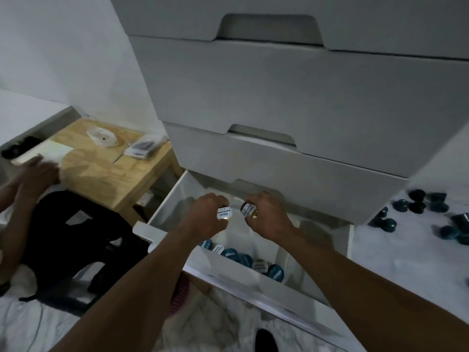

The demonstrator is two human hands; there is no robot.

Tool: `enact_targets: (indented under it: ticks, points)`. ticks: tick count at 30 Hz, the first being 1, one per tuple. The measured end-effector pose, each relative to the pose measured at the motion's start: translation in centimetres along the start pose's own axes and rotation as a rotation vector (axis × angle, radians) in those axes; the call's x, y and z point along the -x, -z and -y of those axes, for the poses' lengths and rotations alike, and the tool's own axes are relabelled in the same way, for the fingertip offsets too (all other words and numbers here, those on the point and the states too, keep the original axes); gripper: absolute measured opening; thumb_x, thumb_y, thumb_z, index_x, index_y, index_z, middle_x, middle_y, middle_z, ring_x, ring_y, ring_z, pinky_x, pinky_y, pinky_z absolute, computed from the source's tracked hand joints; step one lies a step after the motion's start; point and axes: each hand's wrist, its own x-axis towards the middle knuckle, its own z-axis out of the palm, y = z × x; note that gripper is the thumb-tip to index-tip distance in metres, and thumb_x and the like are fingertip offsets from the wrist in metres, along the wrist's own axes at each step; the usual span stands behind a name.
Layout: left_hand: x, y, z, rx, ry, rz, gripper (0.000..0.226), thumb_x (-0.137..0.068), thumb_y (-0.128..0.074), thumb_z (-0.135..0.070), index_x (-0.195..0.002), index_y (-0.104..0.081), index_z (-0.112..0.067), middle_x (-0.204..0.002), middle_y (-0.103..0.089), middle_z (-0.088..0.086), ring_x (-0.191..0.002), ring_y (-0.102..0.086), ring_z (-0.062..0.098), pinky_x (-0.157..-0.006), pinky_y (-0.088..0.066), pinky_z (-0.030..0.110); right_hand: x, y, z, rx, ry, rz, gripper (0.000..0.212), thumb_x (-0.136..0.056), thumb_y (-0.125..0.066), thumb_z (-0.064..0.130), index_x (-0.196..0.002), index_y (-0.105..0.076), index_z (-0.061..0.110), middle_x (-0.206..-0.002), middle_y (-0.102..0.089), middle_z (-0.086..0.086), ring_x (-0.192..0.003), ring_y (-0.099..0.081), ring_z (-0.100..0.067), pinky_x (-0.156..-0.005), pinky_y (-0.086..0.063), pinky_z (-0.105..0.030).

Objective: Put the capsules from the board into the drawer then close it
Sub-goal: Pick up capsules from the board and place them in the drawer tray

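Left hand [206,214]: curled round one capsule [224,213], its white printed foil lid turned up at us, held over the open drawer [256,278].

Right hand [266,215]: likewise closed on a second capsule [249,209], dark-bodied with a pale lid, just beside the first and also above the drawer's cavity.

Where the task's things are: a row of capsules [243,259] lies inside the drawer against its near wall; a scatter of dark teal ones [426,212] waits on the pale surface at far right, well apart from the drawer.

Risk of a bounce: we judge the drawer floor hard and smooth, so a capsule let go from this height could roll or hop, though the walls should contain it.

Risk of a crushed lid: the foil tops look thin; a tight pinch could dent them.

Risk at closing: the drawer stands far out, and soft white fabric [228,323] bunches below its front; that might catch when we push it shut.

Risk of leftovers: closing early would strand the scattered ones.

Shapes and materials: capsules are small squat cups with flat round lids; the cabinet [304,97] is matte white board with cut-out handles; the wooden tabletop [106,171] at left shows pale grain.

Hedge: the picture is dim and blurred, so we cannot tell whether the right-hand surface is the board itself.
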Motion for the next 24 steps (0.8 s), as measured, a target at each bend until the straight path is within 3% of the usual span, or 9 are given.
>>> enact_targets:
  ticks: [5,12,17,20,24]
  points:
    - [-2.5,-0.2,2.7,-0.046,-0.138,0.132,0.033,-0.086,-0.065,-0.027,-0.117,-0.061,-0.018,-0.114,-0.064,0.0,-0.084,-0.048,0.006,-0.054,-0.024,0.005,-1.0,-1.7,-0.4,-0.03,-0.129,0.042,0.047,-0.08,-0.069,0.012,-0.126,-0.058,0.013,-0.118,-0.056,-0.011,-0.11,-0.053,-0.026,-0.092,-0.039,-0.025]
    - [-5.6,-1.4,6.3,-0.042,-0.309,0.277,0.024,-0.081,-0.068,-0.025,-0.105,-0.067,-0.02,-0.102,-0.067,-0.002,-0.075,-0.05,0.006,-0.049,-0.028,0.005,-1.0,-4.8,1.1,-0.038,-0.32,0.02,0.042,-0.079,-0.071,0.014,-0.12,-0.062,0.013,-0.113,-0.059,-0.012,-0.107,-0.055,-0.026,-0.088,-0.041,-0.026]
    - [-6.9,-2.8,7.6,-0.036,-0.443,0.339,0.028,-0.081,-0.067,-0.027,-0.108,-0.066,-0.02,-0.106,-0.064,0.0,-0.089,-0.058,0.013,-0.054,-0.029,0.017,-0.2,-6.5,2.6,0.008,-0.422,0.059,0.044,-0.08,-0.071,0.017,-0.123,-0.061,0.015,-0.115,-0.058,-0.011,-0.108,-0.054,-0.025,-0.092,-0.04,-0.027]
    - [-6.8,-3.3,7.4,-0.083,-0.516,0.334,0.037,-0.088,-0.059,-0.032,-0.124,-0.056,-0.025,-0.122,-0.056,-0.004,-0.105,-0.054,0.015,-0.054,-0.022,0.015,0.1,-6.5,2.7,0.028,-0.485,0.041,0.045,-0.08,-0.071,0.018,-0.124,-0.06,0.015,-0.117,-0.058,-0.011,-0.11,-0.054,-0.025,-0.092,-0.039,-0.026]
    - [-7.8,-5.2,7.5,-0.036,-0.509,0.385,0.036,-0.088,-0.061,-0.033,-0.122,-0.057,-0.021,-0.124,-0.056,0.002,-0.106,-0.055,0.02,-0.074,-0.032,0.022,0.0,-6.3,2.3,0.066,-0.551,0.047,0.048,-0.08,-0.071,0.019,-0.126,-0.058,0.019,-0.123,-0.056,-0.008,-0.114,-0.053,-0.024,-0.093,-0.04,-0.027]
